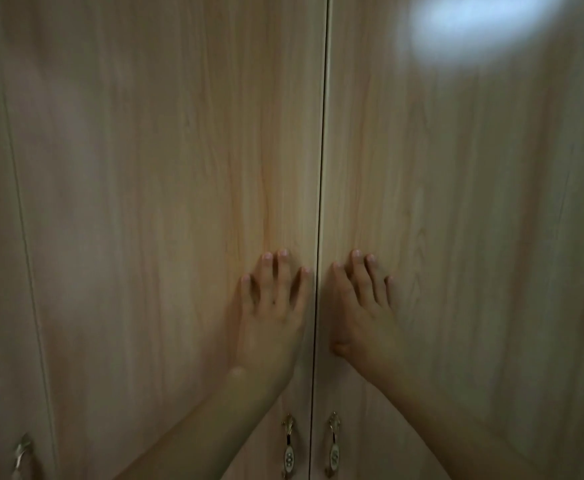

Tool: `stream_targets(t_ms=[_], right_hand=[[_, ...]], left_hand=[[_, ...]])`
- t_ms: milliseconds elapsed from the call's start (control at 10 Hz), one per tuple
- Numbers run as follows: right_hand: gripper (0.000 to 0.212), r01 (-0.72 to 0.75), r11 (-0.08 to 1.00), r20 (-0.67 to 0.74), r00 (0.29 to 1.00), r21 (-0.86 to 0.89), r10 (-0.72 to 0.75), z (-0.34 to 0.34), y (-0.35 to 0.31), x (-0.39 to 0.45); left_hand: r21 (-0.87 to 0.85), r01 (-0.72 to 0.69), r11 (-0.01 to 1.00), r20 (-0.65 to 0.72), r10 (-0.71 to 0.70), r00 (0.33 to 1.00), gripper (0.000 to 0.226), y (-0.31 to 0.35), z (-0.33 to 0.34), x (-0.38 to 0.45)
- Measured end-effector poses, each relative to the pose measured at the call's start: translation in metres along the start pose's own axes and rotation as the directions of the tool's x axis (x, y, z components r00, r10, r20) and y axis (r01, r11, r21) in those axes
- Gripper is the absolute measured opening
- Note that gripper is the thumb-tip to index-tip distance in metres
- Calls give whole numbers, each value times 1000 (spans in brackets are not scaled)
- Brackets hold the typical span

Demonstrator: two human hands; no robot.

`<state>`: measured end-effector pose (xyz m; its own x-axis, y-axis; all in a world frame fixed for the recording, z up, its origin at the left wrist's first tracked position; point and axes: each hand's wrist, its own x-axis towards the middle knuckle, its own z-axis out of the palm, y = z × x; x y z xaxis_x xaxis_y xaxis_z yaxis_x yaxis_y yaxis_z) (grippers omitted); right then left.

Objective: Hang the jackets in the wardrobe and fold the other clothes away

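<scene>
Two light wooden wardrobe doors fill the view, meeting at a thin vertical seam. My left hand (pixel 273 317) lies flat, fingers spread, on the left door (pixel 166 168) just beside the seam. My right hand (pixel 363 313) presses flat on the right door (pixel 457 202) on the other side of the seam. Both doors look closed. Neither hand holds anything. No jackets or other clothes are in view.
Two small ornate metal handles (pixel 289 445) (pixel 334 445) hang below my hands, one on each door. A third door with its own handle (pixel 22 452) stands at the far left. A bright patch of reflected light (pixel 484 26) sits at the upper right.
</scene>
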<state>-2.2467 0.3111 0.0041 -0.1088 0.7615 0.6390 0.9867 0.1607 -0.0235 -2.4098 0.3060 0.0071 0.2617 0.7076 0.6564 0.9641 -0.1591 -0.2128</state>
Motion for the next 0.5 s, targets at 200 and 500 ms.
stream_targets(t_ms=[200, 500], right_hand=[[100, 79, 983, 120, 988, 164, -99, -45, -10, -22], [68, -1, 990, 148, 989, 138, -20, -58, -16, -89]], left_hand=[[-240, -77, 968, 105, 105, 989, 102, -27, -38, -11], [-391, 165, 905, 374, -8, 928, 71, -33, -30, -98]])
